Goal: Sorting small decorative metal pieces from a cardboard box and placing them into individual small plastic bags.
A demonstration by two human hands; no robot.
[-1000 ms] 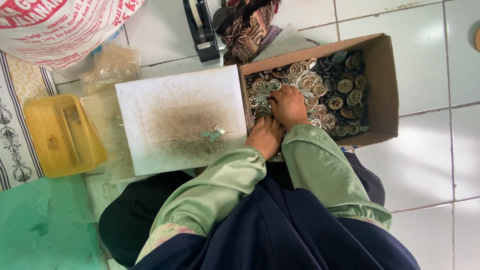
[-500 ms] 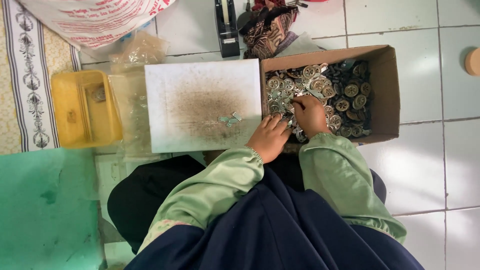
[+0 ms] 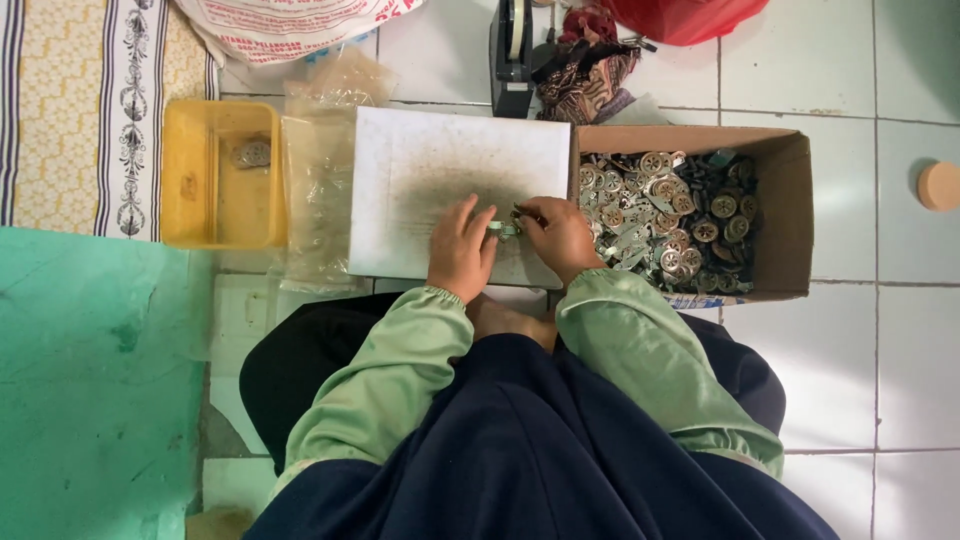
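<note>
1. The person sits on the tiled floor (image 3: pixel 880 330), and both hands work over a white board (image 3: pixel 440 170) that lies flat in front of the knees.
2. The left hand (image 3: pixel 462 250) and the right hand (image 3: pixel 556 235) meet near the right part of the board's near edge, almost touching each other.
3. Between their fingertips is a small metal part (image 3: pixel 503 228). Both hands pinch it with narrow grips, the fingers bent close around it.
4. The small metal part is just above the board, close to the board's right edge.
5. A brown cardboard box (image 3: pixel 790 215) stands just beside the right edge of the board. It is filled with many round metal pieces (image 3: pixel 665 220).
6. A yellow plastic tray (image 3: pixel 190 175) stands well left of the board, with a few small metal pieces in its far part.
7. Clear plastic bags (image 3: pixel 318 190) lie between the tray and the board.
8. A dark tape dispenser (image 3: pixel 512 55) stands beyond the far edge of the board.
9. A green mat (image 3: pixel 90 390) covers the floor at the person's left.
</note>
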